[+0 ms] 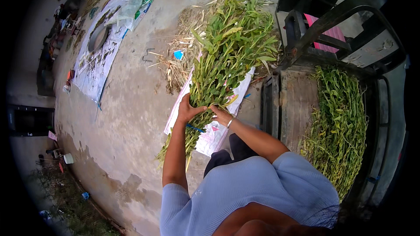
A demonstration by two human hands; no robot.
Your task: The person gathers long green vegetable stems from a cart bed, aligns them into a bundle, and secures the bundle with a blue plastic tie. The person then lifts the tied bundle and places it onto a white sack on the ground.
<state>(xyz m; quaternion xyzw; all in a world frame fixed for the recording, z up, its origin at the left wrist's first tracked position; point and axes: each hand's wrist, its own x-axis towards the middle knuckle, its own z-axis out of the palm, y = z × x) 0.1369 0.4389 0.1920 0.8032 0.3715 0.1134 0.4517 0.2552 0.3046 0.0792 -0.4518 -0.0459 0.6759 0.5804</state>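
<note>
A long bundle of green leafy plant stalks [227, 67] lies in front of me, its leafy tops pointing away and its stalk ends toward my legs. My left hand [188, 110] is closed round the bundle's left side, thumb across the top. My right hand [222, 116], with a bracelet at the wrist, grips the right side, its fingers close to the left thumb. Part of its fingers is hidden among the stalks. A blue strip [195, 127] crosses the stalks just below my hands. Beneath the bundle is a white sack [213, 140] with pink markings.
On the right stands a black-framed cart [271, 105] loaded with more green stalks [339, 131]. Dry stalks [175, 61] and a blue scrap [178, 55] lie left of the bundle. Farther left, a white sheet [94, 78] on the concrete floor carries a round ring-shaped object [99, 38].
</note>
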